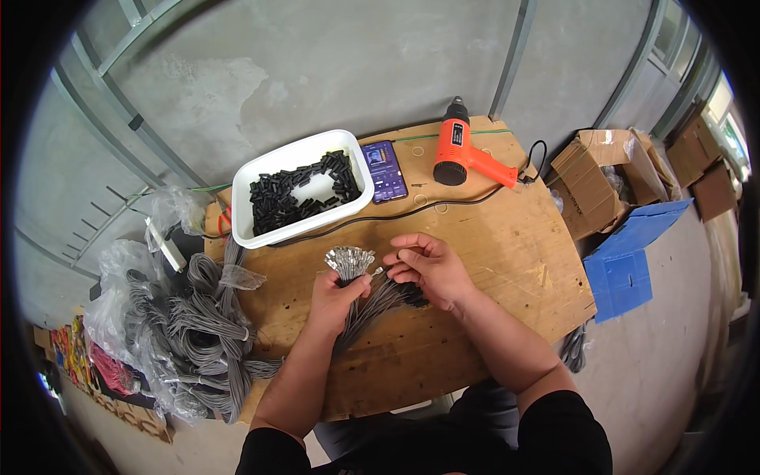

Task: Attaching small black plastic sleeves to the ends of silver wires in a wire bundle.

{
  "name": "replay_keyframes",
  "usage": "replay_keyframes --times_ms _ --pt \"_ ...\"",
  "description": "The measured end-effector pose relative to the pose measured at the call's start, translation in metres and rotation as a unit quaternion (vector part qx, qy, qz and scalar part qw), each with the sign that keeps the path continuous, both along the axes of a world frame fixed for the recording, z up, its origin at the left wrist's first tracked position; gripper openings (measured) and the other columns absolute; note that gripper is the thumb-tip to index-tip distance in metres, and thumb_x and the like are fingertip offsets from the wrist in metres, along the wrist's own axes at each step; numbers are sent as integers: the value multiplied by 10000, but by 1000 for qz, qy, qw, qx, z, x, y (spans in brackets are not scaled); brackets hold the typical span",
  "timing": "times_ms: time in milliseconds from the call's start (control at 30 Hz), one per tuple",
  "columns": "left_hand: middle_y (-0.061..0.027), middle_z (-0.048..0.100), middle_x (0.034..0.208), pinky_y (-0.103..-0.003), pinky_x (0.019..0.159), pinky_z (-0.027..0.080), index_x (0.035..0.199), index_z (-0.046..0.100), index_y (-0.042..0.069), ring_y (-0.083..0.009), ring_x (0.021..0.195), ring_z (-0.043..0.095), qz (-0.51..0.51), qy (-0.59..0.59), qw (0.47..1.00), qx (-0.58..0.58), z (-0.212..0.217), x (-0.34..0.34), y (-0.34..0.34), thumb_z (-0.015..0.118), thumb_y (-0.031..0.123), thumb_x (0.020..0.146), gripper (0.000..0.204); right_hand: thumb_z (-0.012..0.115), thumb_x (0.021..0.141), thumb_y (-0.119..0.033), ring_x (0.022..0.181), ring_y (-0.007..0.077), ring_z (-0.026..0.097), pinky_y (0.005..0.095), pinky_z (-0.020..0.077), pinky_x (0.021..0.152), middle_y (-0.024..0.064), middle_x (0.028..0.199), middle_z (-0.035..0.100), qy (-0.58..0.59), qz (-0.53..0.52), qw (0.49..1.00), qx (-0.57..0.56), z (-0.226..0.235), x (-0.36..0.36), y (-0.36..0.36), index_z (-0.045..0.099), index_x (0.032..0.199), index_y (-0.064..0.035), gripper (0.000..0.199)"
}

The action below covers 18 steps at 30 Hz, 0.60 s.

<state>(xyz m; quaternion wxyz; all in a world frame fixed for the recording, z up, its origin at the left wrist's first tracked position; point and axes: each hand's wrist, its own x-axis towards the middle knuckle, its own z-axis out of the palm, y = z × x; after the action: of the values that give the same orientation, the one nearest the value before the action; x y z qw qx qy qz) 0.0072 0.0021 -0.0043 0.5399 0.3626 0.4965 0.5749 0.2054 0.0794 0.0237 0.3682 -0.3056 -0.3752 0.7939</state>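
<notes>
My left hand (pixel 332 299) is closed around a fanned bundle of thin grey cables (pixel 370 307), whose silver metal terminals (pixel 348 259) stick up above the fist. Just to its right, my right hand (pixel 431 269) has thumb and index finger bent together in a pinch. Something small and dark shows between them, too small to make out. One loose silver terminal (pixel 378 271) lies between the two hands, close to the right fingertips. Under the right hand, black sleeves (pixel 413 295) sit among the cables on the wooden table (pixel 507 261).
Beyond my hands stands a white tub (pixel 360 202) of short black tubes (pixel 273 194). Beside it are a phone (pixel 385 170) and an orange heat gun (pixel 455 146) with its black cord across the table. Coiled grey cables (pixel 210 317) heap at left. Cardboard boxes (pixel 590 186) stand right.
</notes>
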Motion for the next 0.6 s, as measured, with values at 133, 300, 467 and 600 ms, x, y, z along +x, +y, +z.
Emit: replay_keyframes --times_ms 133,300,467,600 --pt "-22 645 752 -258 636 466 879 678 -4 -101 672 586 12 -13 1000 -2 1 0 0 728 29 859 62 555 1007 -96 745 149 665 244 533 646 91 898 695 -36 -1 999 5 -7 3 4 589 1193 -21 203" --pt "-22 646 770 -257 634 454 905 679 -8 -97 682 578 1 -40 999 7 1 -1 1 724 32 862 74 631 961 -77 737 121 654 228 508 635 80 897 709 -85 12 992 96 -14 3 5 661 1071 -9 133" --pt "-15 644 786 -252 635 452 913 677 -12 -91 688 572 -4 -55 998 17 1 -4 0 714 30 870 71 634 941 -20 782 131 664 244 526 669 103 935 714 -69 14 992 101 -9 -4 -3 667 1054 7 120" --pt "-11 644 791 -250 633 451 908 675 -12 -83 688 569 -8 -67 997 28 -1 -5 0 711 26 870 65 634 935 -4 807 148 674 264 544 695 119 957 717 -91 24 989 111 -11 -4 -3 647 1091 18 158"
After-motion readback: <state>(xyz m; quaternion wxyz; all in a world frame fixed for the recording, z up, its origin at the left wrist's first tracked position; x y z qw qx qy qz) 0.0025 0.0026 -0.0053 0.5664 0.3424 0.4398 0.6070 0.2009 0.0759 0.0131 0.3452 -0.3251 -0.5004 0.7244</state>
